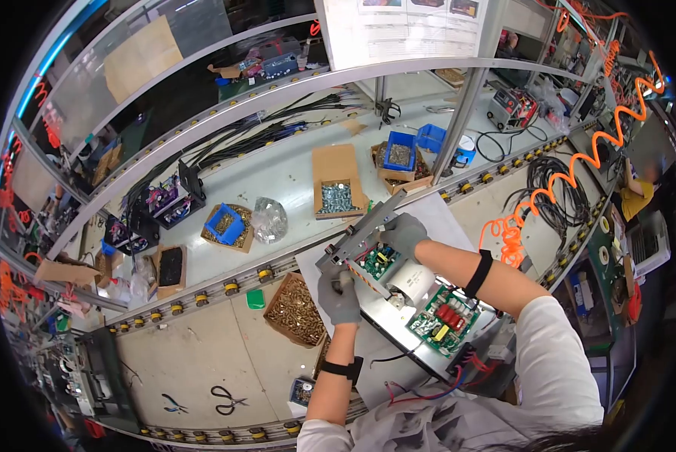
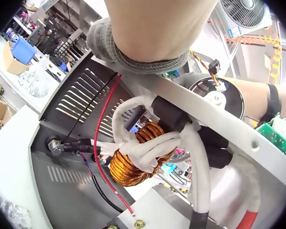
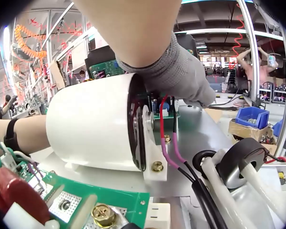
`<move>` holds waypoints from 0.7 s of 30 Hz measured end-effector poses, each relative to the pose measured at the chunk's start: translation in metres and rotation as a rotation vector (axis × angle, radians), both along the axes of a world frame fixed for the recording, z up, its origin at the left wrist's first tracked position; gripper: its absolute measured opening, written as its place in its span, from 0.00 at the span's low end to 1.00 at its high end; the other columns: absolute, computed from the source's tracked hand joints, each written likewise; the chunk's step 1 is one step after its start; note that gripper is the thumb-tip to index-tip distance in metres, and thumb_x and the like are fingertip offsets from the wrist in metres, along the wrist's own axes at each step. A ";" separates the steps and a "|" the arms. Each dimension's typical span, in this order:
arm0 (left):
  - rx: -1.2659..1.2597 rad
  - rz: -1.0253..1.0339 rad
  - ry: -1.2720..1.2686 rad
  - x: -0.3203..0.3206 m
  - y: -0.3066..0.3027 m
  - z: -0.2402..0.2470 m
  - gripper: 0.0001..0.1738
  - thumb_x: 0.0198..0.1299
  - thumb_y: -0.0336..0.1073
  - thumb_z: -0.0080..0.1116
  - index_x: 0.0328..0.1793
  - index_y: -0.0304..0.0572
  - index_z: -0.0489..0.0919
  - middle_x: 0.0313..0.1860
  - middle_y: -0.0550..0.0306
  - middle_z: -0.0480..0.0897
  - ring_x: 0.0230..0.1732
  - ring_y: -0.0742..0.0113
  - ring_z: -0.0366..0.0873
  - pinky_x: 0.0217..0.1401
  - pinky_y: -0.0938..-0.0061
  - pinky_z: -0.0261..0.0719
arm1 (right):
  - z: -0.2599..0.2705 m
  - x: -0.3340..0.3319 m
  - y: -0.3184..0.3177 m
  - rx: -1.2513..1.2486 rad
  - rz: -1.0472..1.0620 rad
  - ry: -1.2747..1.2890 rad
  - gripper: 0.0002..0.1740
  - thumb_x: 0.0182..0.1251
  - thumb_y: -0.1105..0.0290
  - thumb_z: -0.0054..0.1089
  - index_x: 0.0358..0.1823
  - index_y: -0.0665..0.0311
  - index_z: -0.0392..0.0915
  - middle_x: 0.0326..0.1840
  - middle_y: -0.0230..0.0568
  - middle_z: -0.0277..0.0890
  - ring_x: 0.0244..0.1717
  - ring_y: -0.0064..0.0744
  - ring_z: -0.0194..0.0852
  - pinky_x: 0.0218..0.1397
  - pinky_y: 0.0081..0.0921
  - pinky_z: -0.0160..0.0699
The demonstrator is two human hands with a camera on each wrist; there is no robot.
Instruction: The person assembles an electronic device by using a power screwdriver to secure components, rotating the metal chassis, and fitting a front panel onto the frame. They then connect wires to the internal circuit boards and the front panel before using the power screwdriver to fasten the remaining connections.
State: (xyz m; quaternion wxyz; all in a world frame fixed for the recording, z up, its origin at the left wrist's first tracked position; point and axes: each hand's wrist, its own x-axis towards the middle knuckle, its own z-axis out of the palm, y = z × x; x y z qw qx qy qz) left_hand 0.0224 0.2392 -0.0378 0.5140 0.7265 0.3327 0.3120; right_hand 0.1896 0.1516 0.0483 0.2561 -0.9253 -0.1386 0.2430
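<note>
A metal chassis (image 1: pixel 389 310) of an electrical unit lies at an angle before the person. It carries a large white cylindrical capacitor (image 3: pixel 93 124), a green circuit board (image 1: pixel 445 320) with red parts, and a smaller green board (image 1: pixel 378 260) by the front panel (image 1: pixel 368 226). The grey-gloved left hand (image 1: pixel 339 297) is at the panel's left end, its fingers bent. The gloved right hand (image 1: pixel 404 235) reaches past the capacitor to the panel's other side, over the smaller board. Below the left wrist hangs a copper-wound coil (image 2: pixel 133 164) with white-sleeved leads. I cannot tell what the fingertips hold.
A carton of brass-coloured fasteners (image 1: pixel 296 310) stands left of the chassis. Pliers (image 1: pixel 174 404) and scissors (image 1: pixel 227 401) lie on the near bench. Across the roller rail are an open carton of screws (image 1: pixel 338 197) and a blue bin (image 1: pixel 400 151). An orange coiled hose (image 1: pixel 564 184) hangs at right.
</note>
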 end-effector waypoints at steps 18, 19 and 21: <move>0.785 -0.169 0.035 0.011 0.041 0.066 0.20 0.39 0.29 0.54 0.44 0.45 0.80 0.43 0.48 0.80 0.40 0.50 0.78 0.44 0.58 0.74 | 0.000 0.008 0.019 -0.327 0.440 -0.123 0.31 0.61 0.49 0.52 0.59 0.63 0.72 0.62 0.47 0.68 0.65 0.43 0.63 0.67 0.50 0.56; 0.777 -0.158 0.023 0.012 0.041 0.068 0.21 0.39 0.29 0.54 0.45 0.45 0.80 0.42 0.49 0.81 0.39 0.50 0.78 0.43 0.58 0.75 | 0.000 0.010 0.020 -0.324 0.435 -0.121 0.31 0.61 0.49 0.52 0.59 0.63 0.72 0.62 0.47 0.68 0.65 0.43 0.63 0.67 0.50 0.56; 0.770 -0.153 0.012 0.013 0.042 0.072 0.22 0.39 0.29 0.55 0.46 0.46 0.80 0.40 0.50 0.81 0.38 0.49 0.78 0.43 0.58 0.75 | 0.003 0.012 0.022 -0.375 0.480 -0.083 0.29 0.59 0.48 0.51 0.54 0.62 0.77 0.60 0.45 0.71 0.64 0.42 0.65 0.65 0.49 0.58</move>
